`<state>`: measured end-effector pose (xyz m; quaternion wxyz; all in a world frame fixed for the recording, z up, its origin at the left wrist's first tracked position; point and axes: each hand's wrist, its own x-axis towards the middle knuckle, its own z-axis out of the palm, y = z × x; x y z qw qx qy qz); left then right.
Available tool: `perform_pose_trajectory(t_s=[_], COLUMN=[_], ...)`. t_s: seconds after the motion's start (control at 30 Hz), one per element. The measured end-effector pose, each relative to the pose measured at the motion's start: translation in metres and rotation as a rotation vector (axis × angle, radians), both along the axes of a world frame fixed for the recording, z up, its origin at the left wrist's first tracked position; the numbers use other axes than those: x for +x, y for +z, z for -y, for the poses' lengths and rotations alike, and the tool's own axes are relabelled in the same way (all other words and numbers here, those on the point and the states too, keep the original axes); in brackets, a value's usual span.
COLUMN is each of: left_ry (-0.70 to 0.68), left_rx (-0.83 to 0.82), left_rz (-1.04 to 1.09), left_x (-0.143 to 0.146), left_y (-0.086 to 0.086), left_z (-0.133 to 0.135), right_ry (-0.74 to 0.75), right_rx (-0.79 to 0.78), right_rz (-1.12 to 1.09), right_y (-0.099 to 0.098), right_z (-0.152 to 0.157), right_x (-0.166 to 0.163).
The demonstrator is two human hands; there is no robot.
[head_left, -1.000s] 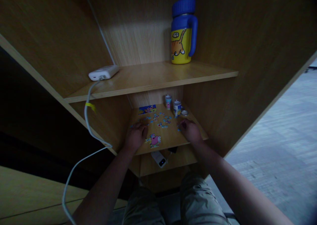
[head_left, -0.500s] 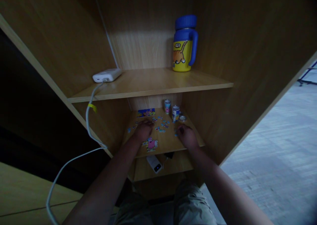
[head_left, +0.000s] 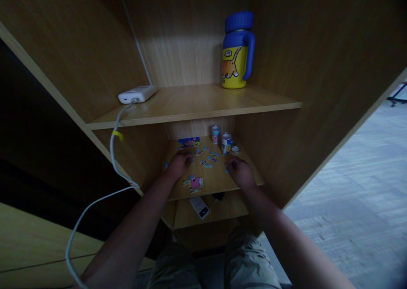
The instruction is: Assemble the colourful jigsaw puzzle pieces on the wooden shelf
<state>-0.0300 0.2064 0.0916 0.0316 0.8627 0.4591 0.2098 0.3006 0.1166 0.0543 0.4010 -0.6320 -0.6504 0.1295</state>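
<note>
Small jigsaw pieces [head_left: 208,158] lie scattered on the lower wooden shelf [head_left: 219,183]. A joined patch with a pink figure [head_left: 193,182] sits near the shelf's front edge. My left hand [head_left: 178,164] rests knuckles-up on the shelf among the left pieces, fingers curled; what they hold is hidden. My right hand [head_left: 240,172] lies at the right side, fingers bent over a piece near its fingertips. A blue picture card [head_left: 188,142] lies at the back left.
Two small printed cans [head_left: 226,142] and a round lid [head_left: 235,149] stand at the shelf's back right. The upper shelf [head_left: 197,106] carries a blue-and-yellow jug [head_left: 237,51] and a white power bank [head_left: 136,95] with a trailing cable [head_left: 111,153]. A phone [head_left: 199,206] lies below.
My left hand moved forward and up the shelf from near the pink patch to the pieces at the back left. My right hand barely shifted. The view tilted slightly.
</note>
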Motion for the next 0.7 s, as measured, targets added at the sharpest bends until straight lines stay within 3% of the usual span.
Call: perform_pose_trajectory(t_s=[0.27, 0.4, 0.7], left_ry=[-0.120, -0.108, -0.058], left_rx=[-0.015, -0.065, -0.390], left_rz=[-0.057, -0.026, 0.204], left_x=[0.000, 0.001, 0.007], left_y=[0.000, -0.001, 0.002], left_z=[-0.015, -0.016, -0.009], right_ry=[-0.008, -0.002, -0.003], right_rx=[0.006, 0.004, 0.006], right_rz=[0.051, 0.023, 0.023], right_y=[0.002, 0.002, 0.001], right_z=[0.000, 0.001, -0.001], right_x=[0.000, 0.000, 0.001])
